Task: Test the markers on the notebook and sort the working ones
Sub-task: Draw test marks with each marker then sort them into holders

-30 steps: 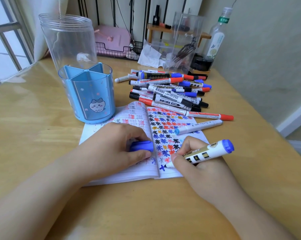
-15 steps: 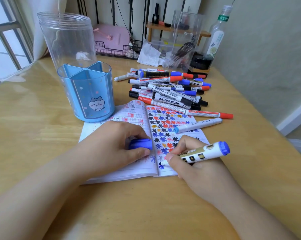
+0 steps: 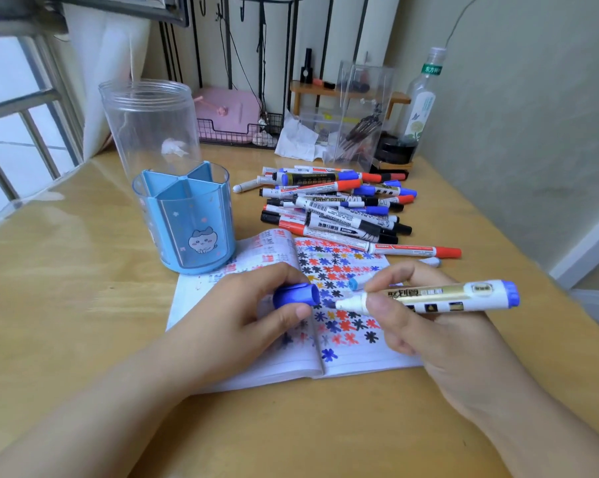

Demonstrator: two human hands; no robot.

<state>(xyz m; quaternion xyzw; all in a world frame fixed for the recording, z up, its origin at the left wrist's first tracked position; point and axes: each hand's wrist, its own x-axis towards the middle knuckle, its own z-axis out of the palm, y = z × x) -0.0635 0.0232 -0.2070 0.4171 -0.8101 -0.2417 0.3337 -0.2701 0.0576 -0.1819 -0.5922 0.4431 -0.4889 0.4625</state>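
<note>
Marker [image 3: 429, 298] pinched in right hand [image 3: 439, 339], centre-right | left hand [image 3: 242, 315] grips cap [image 3: 296, 295] | risk: misaligned capping inks fingers

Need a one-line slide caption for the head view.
Right hand brings blue marker toward cap in left hand over the notebook.
</note>
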